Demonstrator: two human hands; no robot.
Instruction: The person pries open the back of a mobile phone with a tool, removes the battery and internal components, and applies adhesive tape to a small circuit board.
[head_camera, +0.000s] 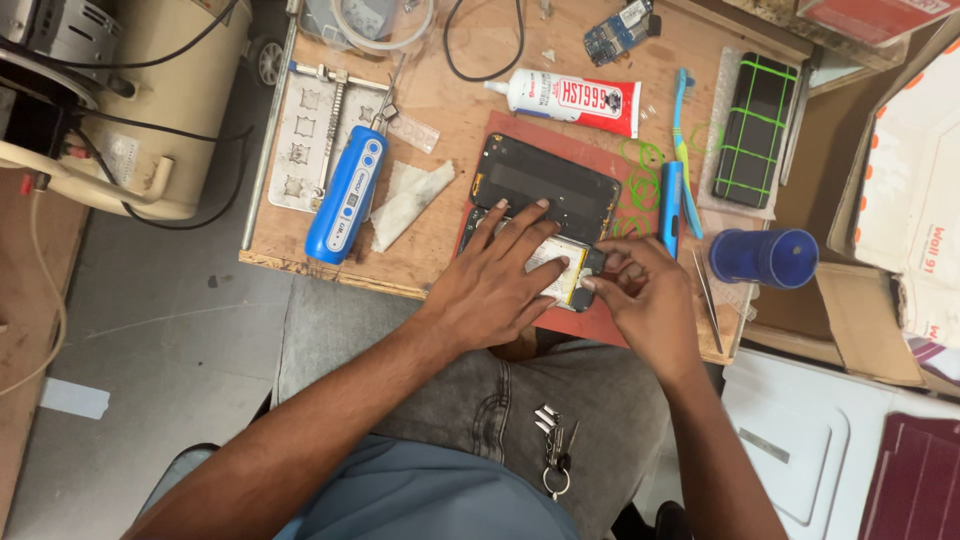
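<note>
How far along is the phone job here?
Done: the back cover is off and lies on the red mat. In hand: the left hand presses down the opened phone while the right hand works at its edge. Left: the phone is still open; the glue tube lies capped.

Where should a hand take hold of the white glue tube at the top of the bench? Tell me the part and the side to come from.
Grip the white glue tube around its flat middle, coming straight down from above. It lies on its side on the wooden bench, nozzle pointing left, with bare wood along both long edges, so fingers can probably pinch across its width. The nozzle end looks too narrow for a sure hold.
</note>
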